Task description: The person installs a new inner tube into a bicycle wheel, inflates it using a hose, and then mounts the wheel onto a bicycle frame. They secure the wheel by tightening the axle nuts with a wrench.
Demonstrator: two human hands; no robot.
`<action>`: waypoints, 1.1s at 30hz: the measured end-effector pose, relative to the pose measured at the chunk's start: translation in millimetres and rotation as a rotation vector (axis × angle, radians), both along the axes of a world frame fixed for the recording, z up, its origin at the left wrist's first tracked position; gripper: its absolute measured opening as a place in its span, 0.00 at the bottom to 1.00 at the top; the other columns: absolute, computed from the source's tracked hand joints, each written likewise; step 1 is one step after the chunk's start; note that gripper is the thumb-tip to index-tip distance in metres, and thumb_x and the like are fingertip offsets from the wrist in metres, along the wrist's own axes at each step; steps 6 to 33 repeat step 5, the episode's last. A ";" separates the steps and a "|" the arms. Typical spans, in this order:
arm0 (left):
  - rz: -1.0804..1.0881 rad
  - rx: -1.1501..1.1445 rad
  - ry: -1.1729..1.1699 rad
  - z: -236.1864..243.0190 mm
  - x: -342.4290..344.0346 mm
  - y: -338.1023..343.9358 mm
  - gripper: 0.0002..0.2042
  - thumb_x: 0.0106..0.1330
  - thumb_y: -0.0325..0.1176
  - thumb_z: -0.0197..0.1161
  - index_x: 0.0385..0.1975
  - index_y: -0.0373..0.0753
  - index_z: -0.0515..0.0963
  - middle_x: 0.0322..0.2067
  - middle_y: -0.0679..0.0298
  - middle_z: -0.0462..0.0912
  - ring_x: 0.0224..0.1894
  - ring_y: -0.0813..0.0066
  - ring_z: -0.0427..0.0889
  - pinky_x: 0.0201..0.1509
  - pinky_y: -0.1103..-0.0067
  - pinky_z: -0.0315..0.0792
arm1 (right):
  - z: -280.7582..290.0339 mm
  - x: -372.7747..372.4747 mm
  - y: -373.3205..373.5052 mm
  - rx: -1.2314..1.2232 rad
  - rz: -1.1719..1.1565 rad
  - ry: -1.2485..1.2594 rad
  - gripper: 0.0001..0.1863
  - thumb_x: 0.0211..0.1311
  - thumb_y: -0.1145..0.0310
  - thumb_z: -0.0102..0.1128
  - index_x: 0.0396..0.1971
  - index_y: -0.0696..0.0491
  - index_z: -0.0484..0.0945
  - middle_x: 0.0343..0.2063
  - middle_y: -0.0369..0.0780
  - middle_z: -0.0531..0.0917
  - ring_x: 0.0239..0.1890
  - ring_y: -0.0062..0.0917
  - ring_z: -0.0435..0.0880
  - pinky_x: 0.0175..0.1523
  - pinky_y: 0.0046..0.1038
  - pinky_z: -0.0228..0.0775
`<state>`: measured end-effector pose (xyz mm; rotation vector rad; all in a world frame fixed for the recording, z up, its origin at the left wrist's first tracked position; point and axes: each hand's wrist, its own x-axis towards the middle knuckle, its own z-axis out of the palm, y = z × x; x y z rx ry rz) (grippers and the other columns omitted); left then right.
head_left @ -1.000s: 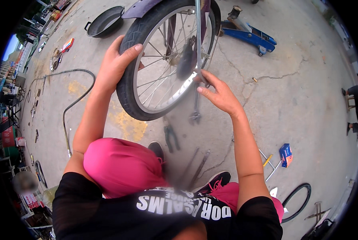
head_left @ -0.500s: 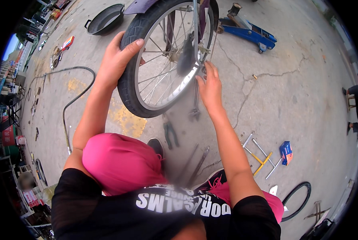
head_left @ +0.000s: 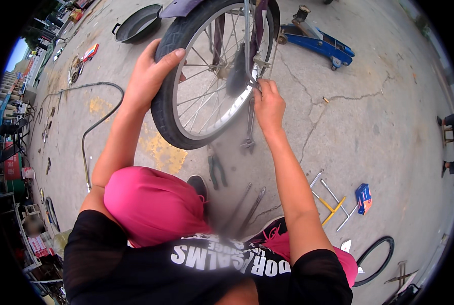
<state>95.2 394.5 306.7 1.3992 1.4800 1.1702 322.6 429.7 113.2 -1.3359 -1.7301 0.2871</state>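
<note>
My left hand (head_left: 153, 76) is wrapped round the upper left side of a bicycle tyre (head_left: 161, 114), thumb over the tread toward the rim. The wheel stands tilted in front of me, with silver spokes (head_left: 196, 99) and purple frame parts above. On the wheel's right side, my right hand (head_left: 270, 108) is closed, its fingertips pinched at the lower bend of a metal stay (head_left: 248, 40); what lies between them is too small to make out. Just below on the ground lies an adjustable wrench (head_left: 248, 143). Pliers with dark green handles (head_left: 217, 173) rest near my left shoe.
A blue floor jack (head_left: 318, 46) stands far right, a black basin (head_left: 138, 24) far left. Along the left runs a hose (head_left: 87, 134). T-handle wrenches (head_left: 332, 209), a blue box (head_left: 363, 198) and a black rubber loop (head_left: 384, 264) lie right. Long metal tools (head_left: 251, 209) lie between my feet.
The fingers of my right hand have drawn together into a pinch at the stay's lower end. My left hand keeps its grip on the tyre. The view has shifted slightly.
</note>
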 end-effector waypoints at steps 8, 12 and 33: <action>0.012 -0.020 0.020 1.0 -0.9 0.3 0.28 0.61 0.46 0.64 0.54 0.32 0.68 0.34 0.58 0.79 0.27 0.76 0.80 0.33 0.80 0.76 | -0.2 1.2 3.4 -0.101 0.042 0.116 0.13 0.53 0.71 0.65 0.40 0.54 0.80 0.38 0.37 0.81 0.32 0.30 0.83 0.37 0.30 0.74; 0.012 -0.020 0.020 1.0 -0.9 0.3 0.28 0.61 0.46 0.64 0.54 0.32 0.68 0.34 0.58 0.79 0.27 0.76 0.80 0.33 0.80 0.76 | -0.2 1.2 3.4 -0.101 0.042 0.116 0.13 0.53 0.71 0.65 0.40 0.54 0.80 0.38 0.37 0.81 0.32 0.30 0.83 0.37 0.30 0.74; 0.012 -0.020 0.020 1.0 -0.9 0.3 0.28 0.61 0.46 0.64 0.54 0.32 0.68 0.34 0.58 0.79 0.27 0.76 0.80 0.33 0.80 0.76 | -0.2 1.2 3.4 -0.101 0.042 0.116 0.13 0.53 0.71 0.65 0.40 0.54 0.80 0.38 0.37 0.81 0.32 0.30 0.83 0.37 0.30 0.74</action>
